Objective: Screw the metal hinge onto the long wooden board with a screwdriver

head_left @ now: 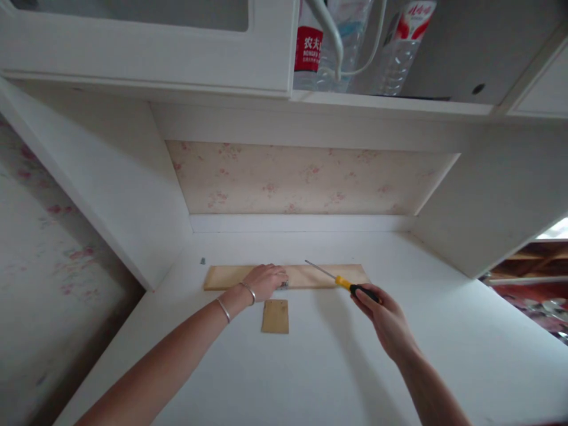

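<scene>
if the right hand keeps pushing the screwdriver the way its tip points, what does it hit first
Probably the long wooden board: the right hand aims the screwdriver up-left over it, towards the left hand. Tip height is unclear.

Left hand (266,280) hides part of the wooden strip (310,276); bottles (355,41) cut off at top

Long board (310,276) behind small board (275,316); bottles (355,47) on shelf (390,103), seemingly.

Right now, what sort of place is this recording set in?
Probably a home room: a white built-in desk backed by floral wallpaper, water bottles shelved above. The left hand rests on a wooden board; the right hand holds a screwdriver.
</scene>
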Demonstrator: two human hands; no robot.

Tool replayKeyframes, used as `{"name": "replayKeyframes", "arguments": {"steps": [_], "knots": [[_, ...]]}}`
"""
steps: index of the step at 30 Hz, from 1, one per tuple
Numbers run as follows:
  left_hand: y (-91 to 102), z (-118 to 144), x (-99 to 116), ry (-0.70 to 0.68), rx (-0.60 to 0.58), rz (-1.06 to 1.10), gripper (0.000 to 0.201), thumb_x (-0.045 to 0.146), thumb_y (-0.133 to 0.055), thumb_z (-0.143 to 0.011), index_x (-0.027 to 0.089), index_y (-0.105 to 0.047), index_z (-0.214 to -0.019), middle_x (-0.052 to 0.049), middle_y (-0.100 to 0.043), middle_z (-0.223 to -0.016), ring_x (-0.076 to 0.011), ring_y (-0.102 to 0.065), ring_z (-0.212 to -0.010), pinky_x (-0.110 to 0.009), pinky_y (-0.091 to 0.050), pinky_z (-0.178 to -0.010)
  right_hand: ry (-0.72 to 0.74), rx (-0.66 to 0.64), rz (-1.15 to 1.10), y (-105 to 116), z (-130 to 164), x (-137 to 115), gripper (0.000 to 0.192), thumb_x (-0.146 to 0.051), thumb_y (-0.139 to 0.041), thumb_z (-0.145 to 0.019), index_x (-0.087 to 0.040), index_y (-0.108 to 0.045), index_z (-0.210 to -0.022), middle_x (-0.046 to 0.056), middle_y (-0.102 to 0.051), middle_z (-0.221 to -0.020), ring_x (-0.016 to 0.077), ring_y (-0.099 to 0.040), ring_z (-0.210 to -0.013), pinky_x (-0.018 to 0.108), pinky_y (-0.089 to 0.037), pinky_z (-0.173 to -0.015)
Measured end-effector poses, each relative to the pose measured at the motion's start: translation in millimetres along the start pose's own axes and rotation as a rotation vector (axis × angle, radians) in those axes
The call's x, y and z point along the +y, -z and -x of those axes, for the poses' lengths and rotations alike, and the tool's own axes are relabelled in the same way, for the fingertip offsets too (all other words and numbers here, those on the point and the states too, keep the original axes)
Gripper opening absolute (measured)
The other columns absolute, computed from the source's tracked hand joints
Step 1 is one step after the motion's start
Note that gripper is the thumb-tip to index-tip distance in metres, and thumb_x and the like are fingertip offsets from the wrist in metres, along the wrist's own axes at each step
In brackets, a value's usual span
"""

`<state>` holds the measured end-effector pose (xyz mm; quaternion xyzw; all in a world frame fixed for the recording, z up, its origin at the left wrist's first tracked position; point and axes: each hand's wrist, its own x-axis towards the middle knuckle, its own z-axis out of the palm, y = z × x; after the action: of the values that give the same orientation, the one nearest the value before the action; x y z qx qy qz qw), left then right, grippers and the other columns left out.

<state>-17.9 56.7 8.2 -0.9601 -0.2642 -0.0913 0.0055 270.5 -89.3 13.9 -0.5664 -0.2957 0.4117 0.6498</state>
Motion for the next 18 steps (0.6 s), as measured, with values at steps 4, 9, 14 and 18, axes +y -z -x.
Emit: {"name": "replayKeyframes", "arguments": {"steps": [4,9,14,18], "knots": [[-10.7,-22,8,-0.086,-0.096,-0.056,0.023,0.013,-0.048,-0.085,0.026,-0.064,-0.095,-0.002,-0.064,-0.100,-0.0176,-0.056,-0.096,-0.029,-0.043,-0.074,-0.060,0.150,-0.018,16,17,35,0.043,-0.039,-0.079,-0.059,-0.019,-0.061,-0.093,0.000,-0.062,-0.088,0.0154,-0.061,-0.086,0.027,-0.050,-0.083],[-5.7,-35,10,-0.107,-0.174,-0.133,0.020,0.009,-0.049,-0.082,0.021,-0.065,-0.083,-0.004,-0.065,-0.086,-0.0180,-0.059,-0.086,-0.029,-0.044,-0.071,-0.023,0.155,0.158,28,38,44,0.049,-0.043,-0.075,-0.064,-0.019,-0.060,-0.104,0.001,-0.064,-0.087,0.0161,-0.059,-0.082,0.025,-0.048,-0.072],[-0.4,-36,9,-0.039,-0.184,-0.117,0.019,0.017,-0.049,-0.084,0.022,-0.067,-0.082,-0.006,-0.065,-0.085,-0.0196,-0.062,-0.081,-0.029,-0.045,-0.066,-0.010,0.105,0.268,32,55,47,0.049,-0.046,-0.071,-0.067,-0.020,-0.060,-0.107,0.002,-0.064,-0.090,0.0175,-0.058,-0.081,0.026,-0.045,-0.070],[0.2,-36,15,0.049,-0.181,-0.074,0.025,0.025,-0.045,-0.087,0.022,-0.069,-0.082,-0.008,-0.066,-0.086,-0.0205,-0.063,-0.080,-0.030,-0.047,-0.066,0.025,0.048,0.330,31,62,56,0.045,-0.046,-0.070,-0.068,-0.021,-0.060,-0.104,0.003,-0.065,-0.090,0.0186,-0.058,-0.078,0.028,-0.045,-0.066]]}}
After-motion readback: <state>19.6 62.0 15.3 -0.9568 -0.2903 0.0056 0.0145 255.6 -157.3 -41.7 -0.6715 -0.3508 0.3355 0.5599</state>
